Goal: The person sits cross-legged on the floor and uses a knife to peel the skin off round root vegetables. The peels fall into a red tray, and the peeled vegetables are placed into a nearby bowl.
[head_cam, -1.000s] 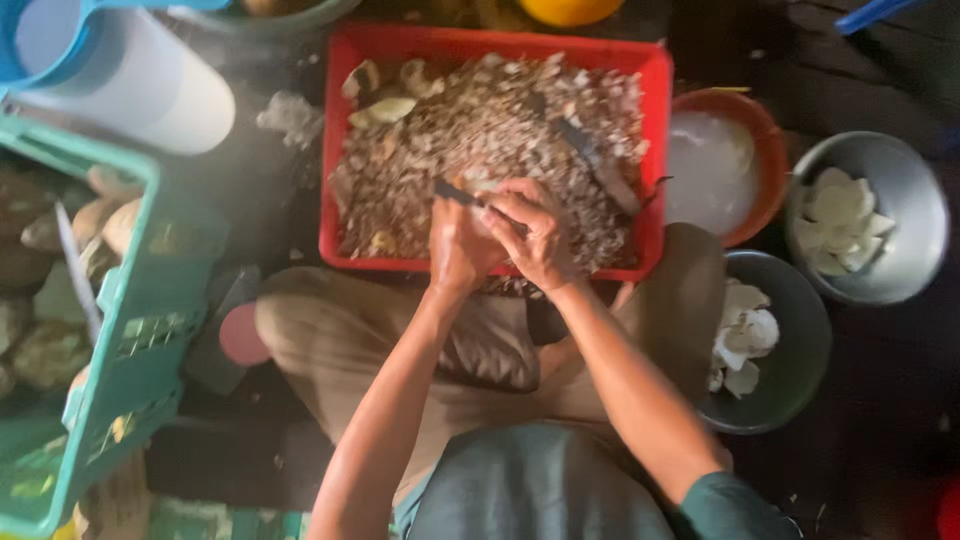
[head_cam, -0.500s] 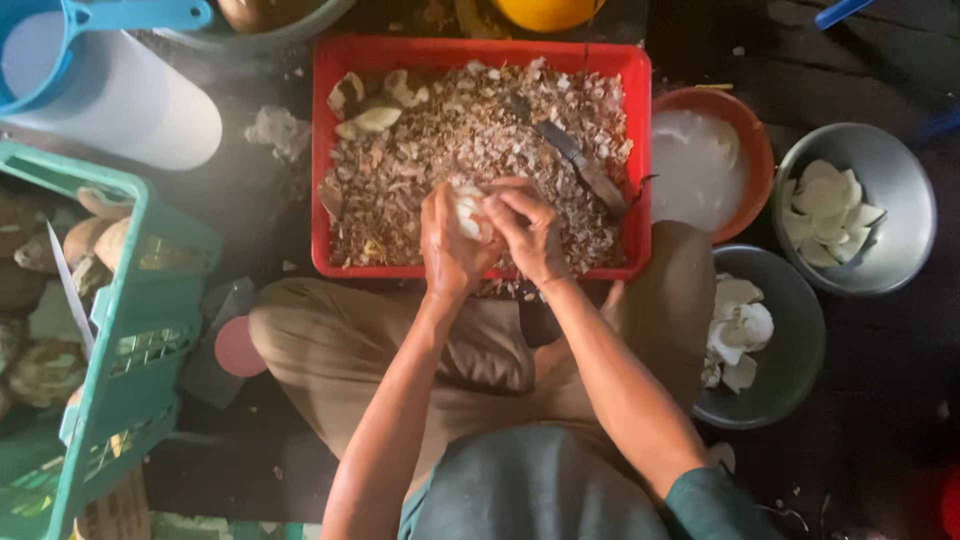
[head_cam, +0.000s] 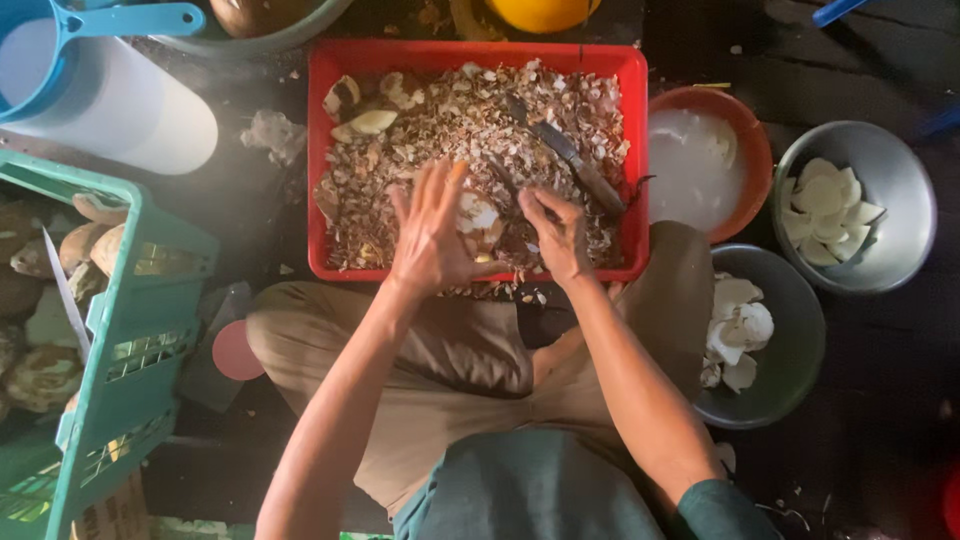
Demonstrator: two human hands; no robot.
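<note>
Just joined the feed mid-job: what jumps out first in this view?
The red tray at top centre, heaped with brown shell scraps, draws the eye first. Over its near edge the left hand and right hand work a pale, partly peeled piece, with a knife lying on the scraps. To the right, two metal bowls hold white peeled pieces; a teal crate stands at the left.

The red tray (head_cam: 330, 150) is smooth moulded plastic with a dull sheen, heaped with dry, rough, flaky brown shavings (head_cam: 440, 160). Two bowls (head_cam: 905, 190) at the right look like brushed metal, faintly glossy. The round orange bowl (head_cam: 745, 140) and the green crate (head_cam: 140, 330) are plastic, the crate matt. The trousers (head_cam: 440, 350) are soft matt cloth. The floor (head_cam: 870, 420) is dark and rough.
</note>
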